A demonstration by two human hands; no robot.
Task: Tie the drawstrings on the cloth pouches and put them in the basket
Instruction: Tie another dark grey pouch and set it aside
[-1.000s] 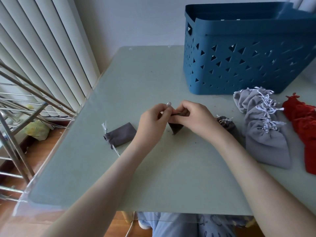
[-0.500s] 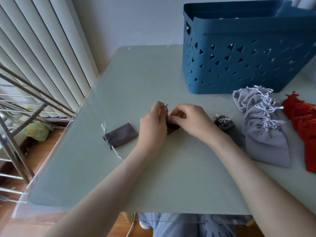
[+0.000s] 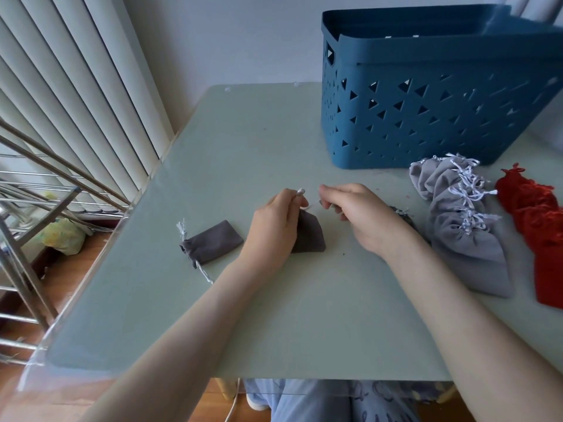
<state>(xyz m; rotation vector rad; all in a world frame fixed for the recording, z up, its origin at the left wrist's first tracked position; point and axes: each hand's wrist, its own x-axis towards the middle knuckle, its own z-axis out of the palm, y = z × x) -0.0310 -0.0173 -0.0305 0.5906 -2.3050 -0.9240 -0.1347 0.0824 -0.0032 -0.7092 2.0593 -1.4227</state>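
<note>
A small dark grey pouch (image 3: 310,234) lies on the table between my hands. My left hand (image 3: 274,226) pinches one pale drawstring end at the pouch's mouth. My right hand (image 3: 356,211) pinches the other string end, a little to the right of the pouch. A second dark grey pouch (image 3: 213,243) lies flat to the left, its strings loose. A third dark pouch (image 3: 403,214) is mostly hidden behind my right wrist. The blue basket (image 3: 426,117) stands at the back right.
Several light grey pouches (image 3: 466,220) with tied white strings lie piled at the right, with red pouches (image 3: 539,226) beside them at the frame's edge. The pale green table (image 3: 243,153) ends at the left near a metal rack (image 3: 30,208) and vertical blinds.
My hands were close together over the pouch. They have moved apart, each with a string end, and the pouch now lies visible on the table between them.
</note>
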